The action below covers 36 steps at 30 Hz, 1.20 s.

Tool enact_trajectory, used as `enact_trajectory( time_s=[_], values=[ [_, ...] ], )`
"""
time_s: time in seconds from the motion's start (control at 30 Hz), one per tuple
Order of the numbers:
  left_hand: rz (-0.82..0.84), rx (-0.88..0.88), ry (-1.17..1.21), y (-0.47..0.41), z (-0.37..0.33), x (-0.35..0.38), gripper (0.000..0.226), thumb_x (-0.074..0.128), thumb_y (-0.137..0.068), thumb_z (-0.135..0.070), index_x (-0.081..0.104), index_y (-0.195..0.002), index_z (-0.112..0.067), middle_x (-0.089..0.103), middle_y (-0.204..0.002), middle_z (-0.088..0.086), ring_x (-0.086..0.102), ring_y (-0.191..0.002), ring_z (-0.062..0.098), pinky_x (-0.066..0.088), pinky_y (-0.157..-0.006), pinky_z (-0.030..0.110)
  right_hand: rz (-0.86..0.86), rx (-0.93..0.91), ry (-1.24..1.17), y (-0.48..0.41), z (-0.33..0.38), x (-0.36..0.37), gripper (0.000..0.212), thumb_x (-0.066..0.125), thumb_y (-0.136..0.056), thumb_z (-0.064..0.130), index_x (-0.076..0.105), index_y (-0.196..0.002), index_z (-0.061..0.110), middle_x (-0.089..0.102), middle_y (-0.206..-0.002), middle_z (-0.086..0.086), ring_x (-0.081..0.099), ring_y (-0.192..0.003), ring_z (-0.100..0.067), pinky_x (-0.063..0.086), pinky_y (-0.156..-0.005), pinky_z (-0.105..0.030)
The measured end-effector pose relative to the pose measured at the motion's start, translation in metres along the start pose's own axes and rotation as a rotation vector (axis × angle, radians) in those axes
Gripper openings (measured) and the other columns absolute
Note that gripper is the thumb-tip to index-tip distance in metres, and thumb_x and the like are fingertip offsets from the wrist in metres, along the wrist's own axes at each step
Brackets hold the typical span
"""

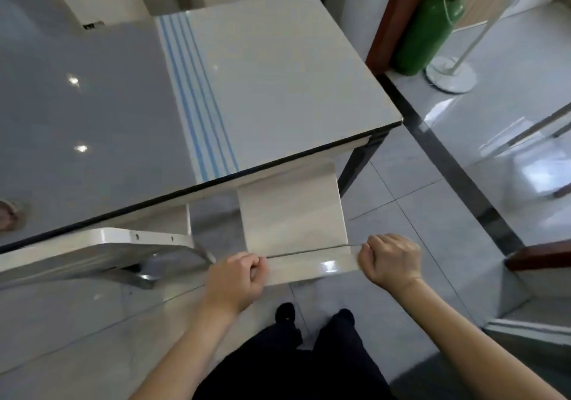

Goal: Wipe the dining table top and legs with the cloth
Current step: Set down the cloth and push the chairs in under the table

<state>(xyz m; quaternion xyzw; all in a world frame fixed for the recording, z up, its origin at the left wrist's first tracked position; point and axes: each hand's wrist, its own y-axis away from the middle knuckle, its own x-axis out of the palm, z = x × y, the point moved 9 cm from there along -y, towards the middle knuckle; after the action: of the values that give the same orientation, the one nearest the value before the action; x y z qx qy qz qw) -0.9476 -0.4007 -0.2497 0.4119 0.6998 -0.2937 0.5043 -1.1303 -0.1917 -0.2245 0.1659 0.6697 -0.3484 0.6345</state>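
The dining table (278,69) has a glossy top, grey on the left and white on the right, with blue stripes between. One dark table leg (361,165) shows under the near right corner. A cream chair (293,214) is tucked under the table's near edge. My left hand (238,279) grips the left end of the chair's top rail. My right hand (391,260) grips the rail's right end. No cloth is in view.
A second cream chair (108,245) stands to the left along the same table edge. A green gas cylinder (429,23) and a white round stand base (451,74) sit by the wall at the right. My feet (315,316) are on the tiled floor behind the chair.
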Motion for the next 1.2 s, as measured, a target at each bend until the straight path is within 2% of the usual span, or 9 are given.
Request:
enact_trajectory(
  time_s=[0.1,0.2,0.33,0.43,0.53,0.67,0.83,1.03,1.2],
  values=[
    [0.009,-0.043,0.025,-0.020,0.010,0.003,0.042,0.036,-0.084,-0.042,0.055,-0.055,-0.018,0.054,-0.053,-0.003,0.057,-0.049,0.020,0.027,-0.042,0.022,0.019,-0.032,0.007,-0.025,0.000,0.005,0.044,0.040,-0.083,0.029,0.048,-0.043,0.013,0.046,-0.041,-0.001,0.043,-0.035,-0.024,0.016,-0.050,-0.021],
    [-0.018,-0.066,0.044,-0.038,0.013,-0.003,0.046,0.031,-0.085,-0.046,0.058,-0.058,-0.022,0.052,-0.055,-0.006,0.053,-0.050,0.015,0.023,-0.041,0.019,0.023,-0.063,-0.003,-0.048,0.000,0.008,0.045,0.040,-0.083,0.030,0.048,-0.042,0.013,0.047,-0.040,-0.001,0.043,-0.034,-0.022,0.015,-0.051,-0.020],
    [-0.055,-0.076,0.050,-0.062,0.008,-0.010,0.042,0.031,-0.084,-0.044,0.055,-0.056,-0.023,0.048,-0.054,-0.008,0.050,-0.048,0.014,0.019,-0.042,0.020,0.003,-0.110,-0.031,-0.080,-0.005,0.010,0.046,0.041,-0.082,0.031,0.048,-0.040,0.013,0.046,-0.039,-0.001,0.041,-0.033,-0.020,0.000,-0.053,-0.014],
    [-0.044,-0.131,0.023,-0.082,0.013,-0.005,0.051,0.026,-0.083,-0.047,0.057,-0.059,-0.015,0.055,-0.058,-0.003,0.053,-0.054,0.017,0.023,-0.043,0.024,-0.003,-0.138,-0.050,-0.103,-0.012,0.015,0.047,0.040,-0.083,0.030,0.047,-0.040,0.013,0.045,-0.038,0.000,0.030,-0.035,-0.016,-0.002,-0.054,-0.014],
    [-0.033,-0.164,0.043,-0.102,0.013,0.000,0.055,0.022,-0.084,-0.049,0.058,-0.061,-0.015,0.054,-0.059,-0.003,0.051,-0.055,0.017,0.032,-0.046,0.027,-0.017,-0.168,-0.046,-0.126,-0.019,0.020,0.048,0.039,-0.084,0.030,0.049,-0.041,0.012,0.046,-0.038,0.000,0.036,-0.033,-0.018,-0.002,-0.054,-0.015],
    [-0.021,-0.175,0.036,-0.123,0.006,0.004,0.055,0.020,-0.085,-0.050,0.058,-0.061,-0.018,0.054,-0.059,-0.003,0.051,-0.054,0.015,0.035,-0.049,0.029,-0.036,-0.205,-0.078,-0.150,-0.031,0.026,0.048,0.038,-0.085,0.030,0.049,-0.042,0.013,0.047,-0.039,0.001,0.027,-0.036,-0.015,0.001,-0.051,-0.015],
    [-0.023,-0.202,0.057,-0.142,-0.006,0.003,0.054,0.017,-0.083,-0.049,0.052,-0.057,-0.018,0.051,-0.056,-0.002,0.047,-0.052,0.012,0.029,-0.045,0.026,-0.069,-0.232,-0.101,-0.175,-0.046,0.034,0.048,0.039,-0.084,0.029,0.047,-0.039,0.012,0.041,-0.036,0.001,0.035,-0.030,-0.019,0.016,-0.046,-0.019],
    [-0.031,-0.253,0.057,-0.168,-0.010,0.004,0.055,0.015,-0.080,-0.051,0.047,-0.056,-0.014,0.052,-0.056,0.001,0.051,-0.055,0.017,0.027,-0.047,0.027,-0.204,-0.288,-0.131,-0.205,-0.056,0.026,0.039,0.043,-0.077,0.023,0.045,-0.039,0.013,0.038,-0.034,-0.001,0.034,-0.029,-0.022,0.015,-0.048,-0.020],
    [-0.019,-0.281,0.063,-0.189,-0.024,0.007,0.050,0.016,-0.080,-0.051,0.038,-0.052,-0.017,0.043,-0.048,-0.001,0.048,-0.051,0.017,0.032,-0.049,0.028,-0.168,-0.280,-0.101,-0.233,-0.077,0.041,0.040,0.043,-0.076,0.025,0.044,-0.038,0.014,0.037,-0.034,-0.001,0.034,-0.029,-0.023,0.016,-0.046,-0.019]
  ],
)
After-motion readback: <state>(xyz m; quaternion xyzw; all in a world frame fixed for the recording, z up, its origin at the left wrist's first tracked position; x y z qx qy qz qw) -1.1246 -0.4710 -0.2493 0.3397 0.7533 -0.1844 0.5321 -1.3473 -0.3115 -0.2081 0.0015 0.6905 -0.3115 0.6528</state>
